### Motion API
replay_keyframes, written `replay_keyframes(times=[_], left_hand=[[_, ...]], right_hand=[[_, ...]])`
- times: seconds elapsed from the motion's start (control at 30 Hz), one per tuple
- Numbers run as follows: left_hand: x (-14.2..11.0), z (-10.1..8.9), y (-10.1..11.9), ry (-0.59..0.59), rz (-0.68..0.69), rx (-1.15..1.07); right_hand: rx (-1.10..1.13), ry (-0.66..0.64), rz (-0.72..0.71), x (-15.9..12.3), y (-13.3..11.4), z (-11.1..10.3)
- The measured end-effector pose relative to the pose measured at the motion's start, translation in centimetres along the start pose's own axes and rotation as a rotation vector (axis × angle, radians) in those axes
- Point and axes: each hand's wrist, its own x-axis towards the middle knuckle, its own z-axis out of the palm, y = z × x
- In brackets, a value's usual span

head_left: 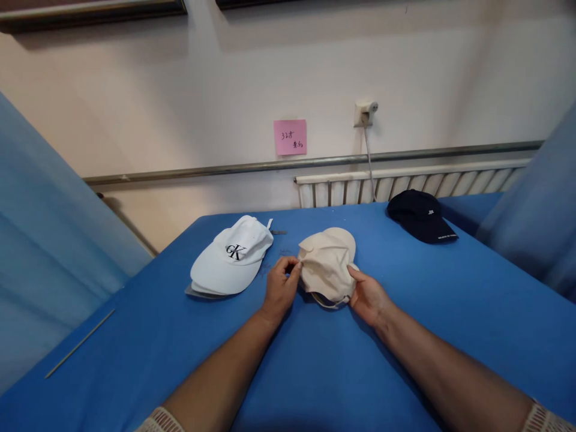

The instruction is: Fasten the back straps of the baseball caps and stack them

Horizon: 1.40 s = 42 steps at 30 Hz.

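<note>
A beige baseball cap [326,264] is held between my two hands over the middle of the blue-covered table [288,372]. Its brim points away from me, and the back strap faces me. My left hand [282,287] pinches the cap's left side between thumb and fingers. On the right side, my right hand [369,295] grips the edge, thumb on top and fingers underneath, partly hidden. Left of my hands lies a white cap [245,240] with black letters, a second brim showing beneath it. A dark navy cap [416,210] rests at the far right.
A thin stick [80,343] lies near the table's left edge. Blue curtains [49,240] hang on both sides. Behind the table are a white radiator [351,191], a metal rail [216,170], a plugged-in socket [363,114] with a cable, and a pink note [290,137].
</note>
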Motion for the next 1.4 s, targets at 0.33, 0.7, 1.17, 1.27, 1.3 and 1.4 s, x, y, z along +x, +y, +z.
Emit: replay_keyframes(times=[0.33, 0.7, 1.17, 1.27, 1.3, 1.4], left_hand=[[-0.2, -0.4, 1.0, -0.028, 0.121, -0.026], [0.1, 1.3, -2.4, -0.119, -0.157, -0.032], [-0.3, 1.4, -0.7, -0.137, 0.021, 0.013], [-0.2, 1.0, -0.1, -0.09, 0.048, 0.009], [-0.2, 0.8, 0.2, -0.068, 0.063, 0.011], [-0.3, 0.3, 1.0, -0.014, 0.118, 0.034]], right_hand=[[-0.039, 0.111, -0.107, 1.2, -0.9, -1.8], [-0.626, 0.509, -0.662, 2.2, -1.1, -3.4], [-1.102, 0.169, -1.054, 0.1, -0.1, -1.5], [-1.249, 0.139, -1.077, -0.4, -0.5, -1.3], [-1.284, 0.137, -1.085, -0.4, -0.7, -1.3], [-1.294, 0.143, -1.137, -0.6, -1.1, -1.3]])
